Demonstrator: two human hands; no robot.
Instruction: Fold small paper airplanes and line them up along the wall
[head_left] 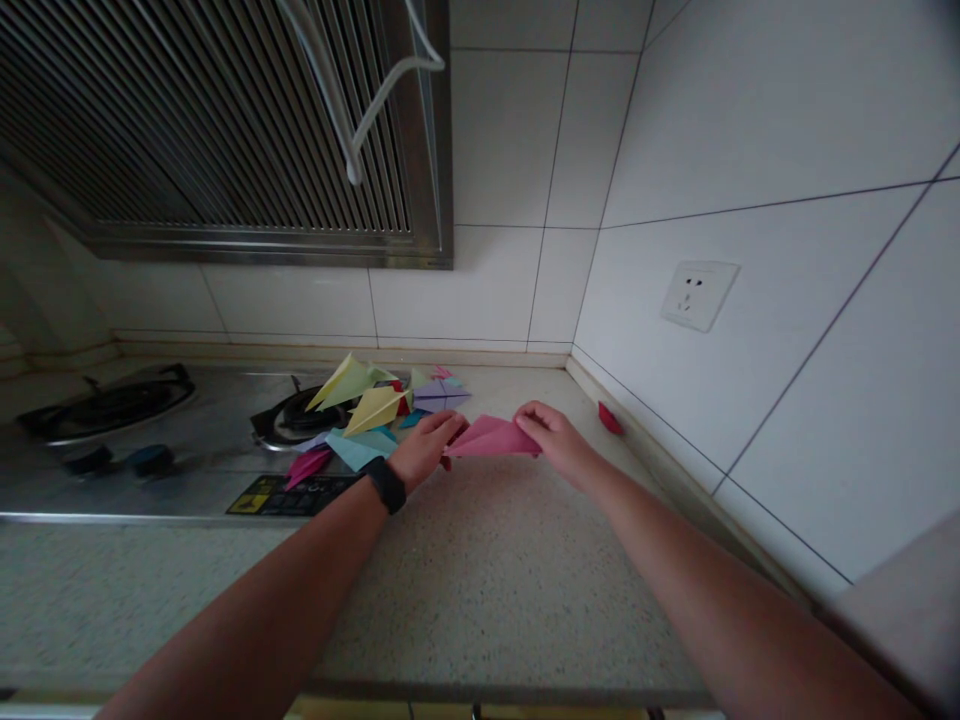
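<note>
A pink paper plane (491, 437) is stretched between my two hands, just above the speckled countertop (495, 590). My left hand (427, 445), with a black watch (387, 485) on the wrist, pinches its left end. The right end is gripped by the fingers of my right hand (553, 432). Beside my left hand lies a loose pile of folded paper planes, among them a yellow one (375, 408), a light blue one (360, 447), a lavender one (441, 395) and a magenta one (309, 464).
A gas stove (202, 480) with two burners and knobs takes up the left. Above it hangs a range hood (225, 130) with a white hose (354, 150). A small red object (609, 418) lies by the right wall, below a socket (699, 295).
</note>
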